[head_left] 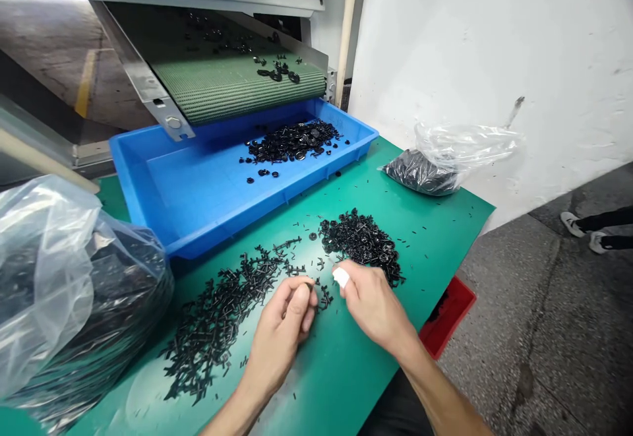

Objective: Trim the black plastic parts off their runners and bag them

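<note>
Left hand [283, 324]: thumb and fingers pinching small dark part [310, 285], over smooth green tabletop [341, 376]. Right hand [373, 301]: white wrap [341, 276] on digit, fingers curled near held part; cannot tell whether anything is grasped. Loose pile of branched black plastic pieces [217, 320] left of hands. Compact pile of small black plastic parts [360, 238] just beyond right hand. Shallow rectangular blue plastic tray [185, 188] on far side, below green ribbed conveyor belt [237, 93].

- Dark piece [310, 285], mostly hidden in the left hand [284, 320]
- Red bin [446, 326], partly hidden beneath the table's [341, 370] right edge
- Large bag [74, 291] toward the table's left edge, cut off
</note>
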{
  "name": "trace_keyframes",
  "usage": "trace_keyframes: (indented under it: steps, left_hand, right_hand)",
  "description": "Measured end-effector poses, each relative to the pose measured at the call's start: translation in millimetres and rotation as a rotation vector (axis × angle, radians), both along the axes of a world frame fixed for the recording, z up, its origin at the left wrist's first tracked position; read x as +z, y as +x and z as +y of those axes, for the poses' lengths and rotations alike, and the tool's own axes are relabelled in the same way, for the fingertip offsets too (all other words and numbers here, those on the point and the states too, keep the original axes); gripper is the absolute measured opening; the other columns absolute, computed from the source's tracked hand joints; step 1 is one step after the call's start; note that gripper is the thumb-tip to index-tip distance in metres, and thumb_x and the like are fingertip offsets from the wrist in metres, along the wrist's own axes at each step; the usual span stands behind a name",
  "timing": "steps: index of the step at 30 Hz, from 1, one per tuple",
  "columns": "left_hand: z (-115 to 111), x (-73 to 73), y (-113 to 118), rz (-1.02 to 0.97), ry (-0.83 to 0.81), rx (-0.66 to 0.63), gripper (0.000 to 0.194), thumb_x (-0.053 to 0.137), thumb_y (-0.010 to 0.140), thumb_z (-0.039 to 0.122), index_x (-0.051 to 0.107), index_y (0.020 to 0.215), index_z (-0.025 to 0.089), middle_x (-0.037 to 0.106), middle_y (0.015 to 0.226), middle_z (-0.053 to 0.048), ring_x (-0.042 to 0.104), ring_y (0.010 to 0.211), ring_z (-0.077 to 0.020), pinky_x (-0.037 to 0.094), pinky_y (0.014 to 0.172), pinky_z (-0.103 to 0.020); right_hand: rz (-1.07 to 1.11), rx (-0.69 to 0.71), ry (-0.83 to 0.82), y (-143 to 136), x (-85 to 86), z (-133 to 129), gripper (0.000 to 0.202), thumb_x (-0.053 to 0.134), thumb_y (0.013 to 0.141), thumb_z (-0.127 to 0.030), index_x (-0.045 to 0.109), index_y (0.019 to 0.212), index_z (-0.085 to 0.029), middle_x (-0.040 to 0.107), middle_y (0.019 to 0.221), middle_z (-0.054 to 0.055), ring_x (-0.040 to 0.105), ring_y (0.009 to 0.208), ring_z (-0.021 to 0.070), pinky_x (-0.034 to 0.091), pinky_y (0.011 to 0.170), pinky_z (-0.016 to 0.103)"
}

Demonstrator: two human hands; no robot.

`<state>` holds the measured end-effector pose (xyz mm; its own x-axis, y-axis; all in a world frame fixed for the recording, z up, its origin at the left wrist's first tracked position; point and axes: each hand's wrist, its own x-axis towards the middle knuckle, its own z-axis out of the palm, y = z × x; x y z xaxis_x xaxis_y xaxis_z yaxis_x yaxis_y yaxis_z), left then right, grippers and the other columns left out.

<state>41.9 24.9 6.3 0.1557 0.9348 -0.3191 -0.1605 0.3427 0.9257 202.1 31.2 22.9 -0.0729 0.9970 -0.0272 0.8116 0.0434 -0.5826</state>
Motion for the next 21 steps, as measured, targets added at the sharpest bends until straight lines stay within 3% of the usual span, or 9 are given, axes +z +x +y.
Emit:
trace_keyframes:
  steps: [4, 7, 10, 14, 17, 19, 21]
  left_hand:
    - [4.3, 0.9, -2.0, -0.323, -0.140, 0.015, 0.023, 0.062, 0.085, 0.037, 0.064, 0.102, 0.020, 0.057, 0.080, -0.001, 0.038, 0.050, -0.0072, 0.022, 0.036, -0.015]
    - [7.8, 0.1, -6.5, -0.436, -0.158, 0.016, 0.021, 0.061, 0.086, 0.034, 0.065, 0.100, 0.018, 0.056, 0.079, -0.001, 0.039, 0.050, -0.0066, 0.024, 0.035, -0.014]
    - [10.0, -3.0, -9.1, -0.432, -0.149, 0.027, 0.023, 0.059, 0.087, 0.038, 0.064, 0.089, 0.016, 0.055, 0.077, -0.001, 0.038, 0.049, -0.0059, 0.023, 0.035, -0.013]
    - [5.6, 0.2, -5.4, -0.300, -0.095, -0.019, 0.036, 0.056, 0.088, 0.049, 0.056, 0.072, 0.016, 0.049, 0.062, 0.004, 0.029, 0.040, -0.0035, 0.016, 0.034, -0.015]
    - [0.6, 25.3, -3.2, -0.177, 0.052, -0.061, 0.041, 0.052, 0.088, 0.054, 0.052, 0.068, 0.018, 0.045, 0.055, 0.005, 0.030, 0.038, -0.0050, 0.019, 0.036, -0.018]
    - [-1.6, 55.1, -12.1, -0.008, 0.187, -0.003, 0.042, 0.050, 0.089, 0.054, 0.052, 0.066, 0.019, 0.047, 0.054, 0.004, 0.033, 0.039, -0.0069, 0.023, 0.038, -0.021]
    - [-5.3, 88.8, -38.4, 0.275, 0.356, 0.096, 0.044, 0.050, 0.090, 0.051, 0.055, 0.060, 0.019, 0.050, 0.054, 0.002, 0.039, 0.043, -0.0091, 0.028, 0.040, -0.022]
  right_hand:
    - [-0.278, -0.012, 0.093, -8.6, 7.5, 32.9, 0.025, 0.042, 0.091, -0.012, 0.062, 0.105, -0.019, 0.063, 0.094, 0.005, 0.061, 0.081, 0.0154, 0.040, 0.068, 0.024]
    - [-0.351, 0.016, 0.077, -23.2, 8.4, 62.5, 0.022, 0.046, 0.090, -0.012, 0.064, 0.102, -0.016, 0.064, 0.095, 0.009, 0.063, 0.076, 0.0177, 0.042, 0.065, 0.026]
    - [-0.403, 0.051, 0.060, -34.0, 8.4, 77.6, 0.020, 0.047, 0.087, -0.008, 0.065, 0.093, -0.014, 0.064, 0.091, 0.010, 0.063, 0.071, 0.0169, 0.040, 0.062, 0.025]
    - [-0.382, 0.064, 0.105, -31.7, 15.9, 62.0, 0.023, 0.043, 0.089, -0.007, 0.063, 0.098, -0.016, 0.063, 0.098, 0.009, 0.062, 0.077, 0.0169, 0.038, 0.063, 0.025]
    - [-0.310, 0.082, 0.127, -17.8, 18.0, 40.3, 0.018, 0.046, 0.086, -0.008, 0.061, 0.089, -0.017, 0.063, 0.086, 0.006, 0.060, 0.075, 0.0169, 0.035, 0.061, 0.025]
    - [-0.252, 0.113, 0.140, -8.9, 14.5, 30.0, 0.015, 0.047, 0.085, -0.009, 0.059, 0.084, -0.018, 0.062, 0.077, 0.003, 0.058, 0.068, 0.0163, 0.033, 0.058, 0.025]
    - [-0.165, 0.134, 0.160, -4.9, 9.5, 24.1, 0.016, 0.045, 0.084, -0.009, 0.057, 0.081, -0.020, 0.061, 0.072, 0.001, 0.056, 0.060, 0.0156, 0.031, 0.053, 0.025]
